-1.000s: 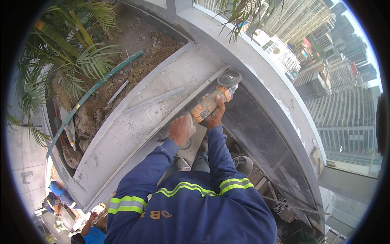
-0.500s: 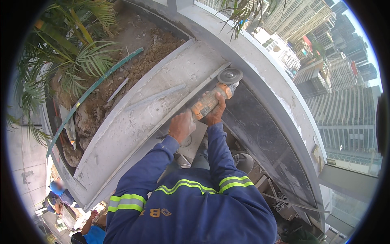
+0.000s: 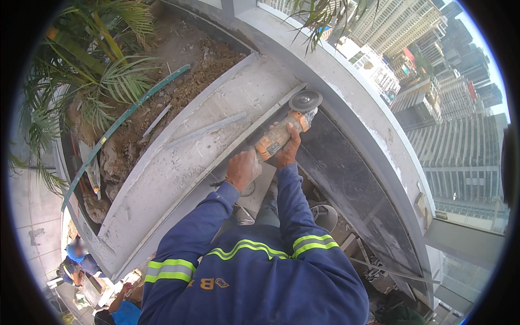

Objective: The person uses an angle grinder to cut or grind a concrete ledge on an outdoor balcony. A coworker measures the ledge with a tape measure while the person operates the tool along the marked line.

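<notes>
Both my hands are wrapped round a dusty orange angle grinder (image 3: 272,142), one on each part of its body. My left hand (image 3: 241,170) grips the rear end of the handle. Farther forward, my right hand (image 3: 289,147) is closed round the body just behind the head. The grinder's round grey disc (image 3: 305,100) is at the far end, beside the tip of a long narrow strip (image 3: 265,116) along the edge of the concrete ledge (image 3: 162,146). Whether the disc touches the strip or is spinning, I cannot tell.
A curved parapet (image 3: 374,116) runs along the right, with high buildings beyond it. A soil bed with palms (image 3: 103,65) and a green hose-like strip (image 3: 124,116) lies at left. A bucket (image 3: 325,218) and rubble are below me. Another person (image 3: 78,265) works at lower left.
The grinder and its disc have shifted very slightly up and to the left. The grip of both hands is the same. At lower left the other person's head has moved a little.
</notes>
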`<state>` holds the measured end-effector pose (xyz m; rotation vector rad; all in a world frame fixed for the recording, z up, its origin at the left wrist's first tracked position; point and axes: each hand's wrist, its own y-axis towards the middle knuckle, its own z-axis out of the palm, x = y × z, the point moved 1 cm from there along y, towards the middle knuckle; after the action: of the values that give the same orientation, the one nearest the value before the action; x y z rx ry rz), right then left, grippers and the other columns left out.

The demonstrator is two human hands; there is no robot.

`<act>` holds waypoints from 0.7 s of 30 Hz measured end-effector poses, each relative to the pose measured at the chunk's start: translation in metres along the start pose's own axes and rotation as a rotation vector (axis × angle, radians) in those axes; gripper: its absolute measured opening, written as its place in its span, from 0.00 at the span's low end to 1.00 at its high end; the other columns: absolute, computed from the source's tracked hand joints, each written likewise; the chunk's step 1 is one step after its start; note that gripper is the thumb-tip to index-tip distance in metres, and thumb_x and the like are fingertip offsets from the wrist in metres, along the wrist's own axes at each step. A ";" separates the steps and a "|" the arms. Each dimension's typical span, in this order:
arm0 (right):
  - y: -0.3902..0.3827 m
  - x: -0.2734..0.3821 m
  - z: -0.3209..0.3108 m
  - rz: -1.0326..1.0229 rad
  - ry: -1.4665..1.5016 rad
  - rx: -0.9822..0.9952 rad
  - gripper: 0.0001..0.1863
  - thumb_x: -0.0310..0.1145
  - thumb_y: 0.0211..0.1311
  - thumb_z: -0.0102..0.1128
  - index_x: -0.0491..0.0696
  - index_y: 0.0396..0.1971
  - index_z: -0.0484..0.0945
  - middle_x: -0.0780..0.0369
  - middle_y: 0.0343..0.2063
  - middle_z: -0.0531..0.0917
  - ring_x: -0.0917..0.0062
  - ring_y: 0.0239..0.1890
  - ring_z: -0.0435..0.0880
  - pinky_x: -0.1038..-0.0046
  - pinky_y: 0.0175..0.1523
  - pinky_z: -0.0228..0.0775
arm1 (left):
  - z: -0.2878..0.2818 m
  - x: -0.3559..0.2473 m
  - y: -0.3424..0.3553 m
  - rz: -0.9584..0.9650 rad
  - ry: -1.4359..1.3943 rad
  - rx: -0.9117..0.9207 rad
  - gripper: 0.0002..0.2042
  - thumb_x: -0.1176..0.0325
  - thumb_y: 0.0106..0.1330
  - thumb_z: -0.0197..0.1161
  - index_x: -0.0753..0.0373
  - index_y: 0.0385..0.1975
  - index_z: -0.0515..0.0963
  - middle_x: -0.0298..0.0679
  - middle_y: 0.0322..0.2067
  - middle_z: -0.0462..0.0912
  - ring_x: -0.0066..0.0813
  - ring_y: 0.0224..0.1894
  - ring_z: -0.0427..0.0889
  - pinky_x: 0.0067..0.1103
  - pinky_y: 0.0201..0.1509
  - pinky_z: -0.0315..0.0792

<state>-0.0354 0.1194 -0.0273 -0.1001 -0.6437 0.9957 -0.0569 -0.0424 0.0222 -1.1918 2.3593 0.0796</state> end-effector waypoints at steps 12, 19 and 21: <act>-0.005 0.002 -0.004 0.015 0.041 0.038 0.27 0.44 0.55 0.67 0.43 0.49 0.72 0.56 0.38 0.81 0.65 0.41 0.85 0.56 0.44 0.83 | 0.004 -0.003 -0.008 0.006 -0.044 -0.034 0.14 0.67 0.53 0.67 0.68 0.35 0.75 0.58 0.27 0.84 0.59 0.33 0.85 0.45 0.40 0.79; 0.002 0.001 0.001 0.004 0.001 0.038 0.25 0.43 0.55 0.67 0.40 0.46 0.74 0.54 0.38 0.83 0.63 0.40 0.85 0.57 0.44 0.82 | 0.004 0.000 0.000 -0.017 -0.034 -0.012 0.13 0.68 0.55 0.64 0.68 0.37 0.76 0.57 0.28 0.84 0.58 0.34 0.85 0.45 0.40 0.79; 0.003 0.001 0.000 0.005 0.004 0.030 0.25 0.43 0.55 0.67 0.40 0.46 0.75 0.54 0.38 0.83 0.63 0.40 0.85 0.57 0.44 0.82 | 0.001 -0.002 0.001 -0.022 -0.035 0.007 0.12 0.68 0.56 0.62 0.68 0.37 0.76 0.57 0.29 0.85 0.58 0.34 0.85 0.46 0.41 0.79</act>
<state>-0.0372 0.1219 -0.0275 -0.0778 -0.6247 1.0098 -0.0563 -0.0401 0.0219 -1.2030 2.3139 0.0850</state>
